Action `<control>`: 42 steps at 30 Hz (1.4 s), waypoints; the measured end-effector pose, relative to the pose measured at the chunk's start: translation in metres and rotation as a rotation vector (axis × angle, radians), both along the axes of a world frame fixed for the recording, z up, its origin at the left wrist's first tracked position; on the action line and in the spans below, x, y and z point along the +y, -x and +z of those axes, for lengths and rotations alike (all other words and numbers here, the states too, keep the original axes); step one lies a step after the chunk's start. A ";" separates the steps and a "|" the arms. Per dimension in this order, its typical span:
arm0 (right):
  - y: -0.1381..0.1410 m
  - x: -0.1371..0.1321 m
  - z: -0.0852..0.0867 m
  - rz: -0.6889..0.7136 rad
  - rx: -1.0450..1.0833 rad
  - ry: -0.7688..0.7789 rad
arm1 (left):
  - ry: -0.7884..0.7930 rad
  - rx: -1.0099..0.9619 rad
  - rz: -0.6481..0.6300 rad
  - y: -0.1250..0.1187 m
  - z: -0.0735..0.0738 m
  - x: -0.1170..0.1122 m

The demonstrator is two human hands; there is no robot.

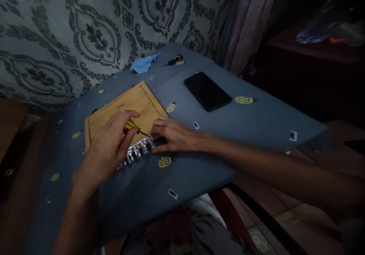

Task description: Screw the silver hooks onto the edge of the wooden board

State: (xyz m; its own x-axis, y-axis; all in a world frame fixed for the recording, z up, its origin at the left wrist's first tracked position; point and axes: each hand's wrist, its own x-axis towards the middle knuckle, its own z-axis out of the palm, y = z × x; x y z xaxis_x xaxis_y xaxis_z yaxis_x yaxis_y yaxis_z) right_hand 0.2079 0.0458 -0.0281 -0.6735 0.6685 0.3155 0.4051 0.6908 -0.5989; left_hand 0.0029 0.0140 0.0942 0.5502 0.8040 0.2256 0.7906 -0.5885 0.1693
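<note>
My left hand (110, 148) is closed around a small screwdriver (130, 125) with a yellow handle. The dark shaft points down and right, and its tip is at the end hook of a row of silver metal hooks (137, 151). These hooks line the near edge of a framed wooden board (129, 101), which lies tilted to my view on the table. My right hand (171, 134) grips the board's near right corner, with its fingers on the frame and the thumb below, close to the end hook. Part of the board is hidden under my left hand.
A blue cloth (143, 64) and a small dark object with a ring (174, 60) are at the back of the table (256, 122). To the right of the board lies a black phone (207, 91). Patterned wallpaper (94, 34) rises behind.
</note>
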 end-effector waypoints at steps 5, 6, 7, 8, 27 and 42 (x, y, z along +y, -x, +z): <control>0.001 0.000 0.000 -0.007 -0.004 -0.004 | -0.031 0.010 0.008 0.001 -0.001 0.002; 0.001 0.000 0.000 -0.010 -0.002 -0.007 | -0.057 0.016 0.013 0.001 -0.002 0.002; 0.001 -0.001 -0.001 -0.011 0.001 -0.008 | -0.087 0.026 0.022 0.000 -0.003 0.003; 0.001 -0.001 -0.001 -0.012 0.006 -0.009 | -0.117 0.038 0.031 0.000 -0.004 0.004; 0.001 0.000 -0.003 -0.018 0.006 -0.028 | 0.048 0.019 0.007 0.006 0.009 0.006; 0.000 0.001 -0.001 0.008 -0.004 -0.038 | 0.005 -0.001 0.041 0.010 0.006 -0.005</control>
